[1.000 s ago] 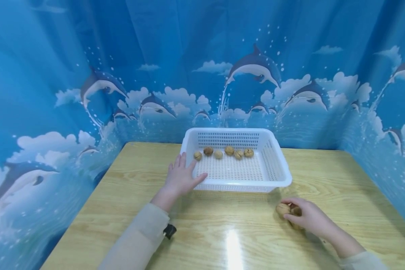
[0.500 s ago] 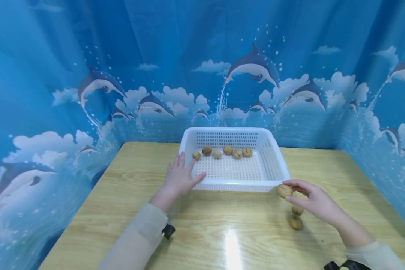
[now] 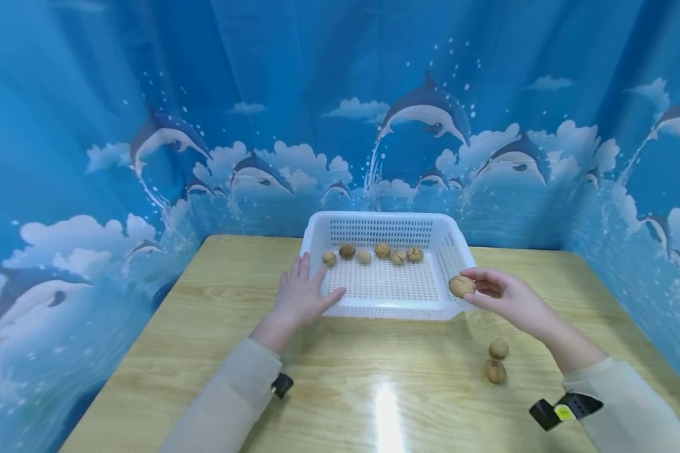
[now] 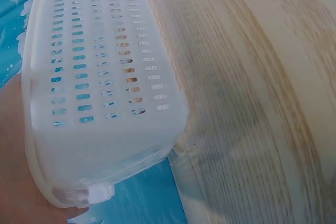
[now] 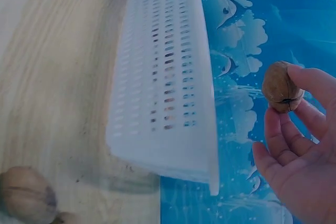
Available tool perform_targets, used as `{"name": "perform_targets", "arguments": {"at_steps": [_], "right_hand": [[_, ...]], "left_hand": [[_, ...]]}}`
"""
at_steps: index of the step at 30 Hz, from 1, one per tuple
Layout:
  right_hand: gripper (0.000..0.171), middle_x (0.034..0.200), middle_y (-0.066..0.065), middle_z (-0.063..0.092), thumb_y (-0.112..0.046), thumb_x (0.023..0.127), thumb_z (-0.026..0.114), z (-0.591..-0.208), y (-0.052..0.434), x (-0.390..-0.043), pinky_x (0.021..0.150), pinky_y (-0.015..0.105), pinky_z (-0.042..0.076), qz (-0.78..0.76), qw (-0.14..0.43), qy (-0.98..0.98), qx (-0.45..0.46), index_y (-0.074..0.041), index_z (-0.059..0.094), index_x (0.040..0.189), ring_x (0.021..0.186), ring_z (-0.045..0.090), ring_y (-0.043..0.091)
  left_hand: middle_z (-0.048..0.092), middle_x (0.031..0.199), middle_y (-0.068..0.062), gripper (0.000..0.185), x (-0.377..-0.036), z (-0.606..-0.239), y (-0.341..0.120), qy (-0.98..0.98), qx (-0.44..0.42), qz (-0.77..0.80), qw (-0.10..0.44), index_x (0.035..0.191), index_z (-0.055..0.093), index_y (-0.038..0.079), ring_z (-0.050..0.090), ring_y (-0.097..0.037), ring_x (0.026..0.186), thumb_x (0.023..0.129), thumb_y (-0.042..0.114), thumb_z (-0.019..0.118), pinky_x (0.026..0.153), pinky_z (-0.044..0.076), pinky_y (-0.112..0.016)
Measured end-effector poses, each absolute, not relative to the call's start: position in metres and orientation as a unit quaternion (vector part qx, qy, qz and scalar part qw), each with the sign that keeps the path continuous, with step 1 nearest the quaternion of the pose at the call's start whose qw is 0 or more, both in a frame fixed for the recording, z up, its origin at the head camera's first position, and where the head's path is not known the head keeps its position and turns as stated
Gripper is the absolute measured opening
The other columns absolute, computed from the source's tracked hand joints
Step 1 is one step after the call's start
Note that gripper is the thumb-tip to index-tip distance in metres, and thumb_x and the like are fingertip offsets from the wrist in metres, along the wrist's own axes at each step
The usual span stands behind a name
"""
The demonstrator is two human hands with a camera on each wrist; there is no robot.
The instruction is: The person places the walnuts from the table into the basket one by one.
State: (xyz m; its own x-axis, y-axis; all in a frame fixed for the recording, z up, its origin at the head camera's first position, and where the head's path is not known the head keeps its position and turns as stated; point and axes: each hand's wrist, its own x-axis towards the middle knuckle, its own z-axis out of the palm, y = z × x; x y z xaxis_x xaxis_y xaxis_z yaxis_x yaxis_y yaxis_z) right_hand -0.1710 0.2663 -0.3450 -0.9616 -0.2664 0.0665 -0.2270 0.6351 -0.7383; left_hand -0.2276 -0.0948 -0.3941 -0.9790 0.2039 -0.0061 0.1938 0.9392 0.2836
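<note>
A white perforated basket (image 3: 457, 302) stands at the middle back of the wooden table (image 3: 374, 377), with several walnuts (image 3: 382, 250) in a row along its far side. My left hand (image 3: 303, 292) rests flat, fingers straight, against the basket's front left corner (image 4: 105, 145). My right hand (image 3: 495, 292) pinches one walnut (image 3: 461, 286) in its fingertips just above the basket's right front rim; the right wrist view shows that walnut (image 5: 282, 86) held beside the basket wall (image 5: 168, 93). Two more walnuts (image 3: 497, 360) lie on the table in front of the right hand.
A blue curtain with dolphins (image 3: 425, 113) closes off the back and both sides of the table. A bright light reflection (image 3: 391, 415) lies on the near table surface. Black wrist devices sit on both sleeves.
My right hand lifted one walnut off the table from the little pile and carried it up and left to the basket's right rim. The left hand stayed put.
</note>
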Motion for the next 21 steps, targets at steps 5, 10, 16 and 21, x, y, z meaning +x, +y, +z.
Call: {"name": "perform_targets", "arguments": {"at_steps": [5, 10, 16, 21], "right_hand": [[0.058, 0.133, 0.021, 0.047, -0.035, 0.091, 0.060, -0.331, 0.252, -0.184, 0.096, 0.051, 0.040, -0.410, 0.043, 0.901, -0.139, -0.001, 0.044, 0.135, 0.121, 0.044, 0.038], [0.056, 0.132, 0.019, 0.048, -0.032, 0.091, 0.061, -0.318, 0.237, -0.200, 0.096, 0.050, 0.040, -0.416, 0.050, 0.893, -0.162, -0.001, 0.045, 0.135, 0.119, 0.046, 0.034], [0.054, 0.131, 0.016, 0.049, -0.032, 0.090, 0.062, -0.310, 0.221, -0.223, 0.091, 0.045, 0.046, -0.416, 0.071, 0.890, -0.174, -0.005, 0.047, 0.134, 0.115, 0.050, 0.029], [0.055, 0.131, 0.014, 0.049, -0.032, 0.090, 0.063, -0.310, 0.208, -0.239, 0.091, 0.044, 0.046, -0.436, 0.087, 0.876, -0.184, -0.006, 0.047, 0.135, 0.116, 0.050, 0.029]], "left_hand": [[0.000, 0.155, -0.016, 0.079, -0.228, -0.392, -0.095, 0.985, 0.101, 0.142, 0.017, 0.146, 0.033, 0.017, -0.003, -0.035, 0.140, 0.086, 0.070, 0.036, 0.109, 0.006, -0.058], [-0.001, 0.155, -0.015, 0.079, -0.229, -0.391, -0.094, 0.984, 0.103, 0.144, 0.018, 0.146, 0.033, 0.018, -0.004, -0.035, 0.140, 0.087, 0.069, 0.037, 0.108, 0.004, -0.058], [0.000, 0.155, -0.016, 0.079, -0.231, -0.389, -0.092, 0.985, 0.106, 0.137, 0.015, 0.146, 0.034, 0.017, -0.003, -0.035, 0.140, 0.087, 0.069, 0.036, 0.109, 0.005, -0.058], [-0.001, 0.155, -0.017, 0.080, -0.229, -0.390, -0.094, 0.985, 0.102, 0.134, 0.023, 0.146, 0.032, 0.018, -0.004, -0.035, 0.140, 0.086, 0.070, 0.035, 0.109, 0.005, -0.058]]}}
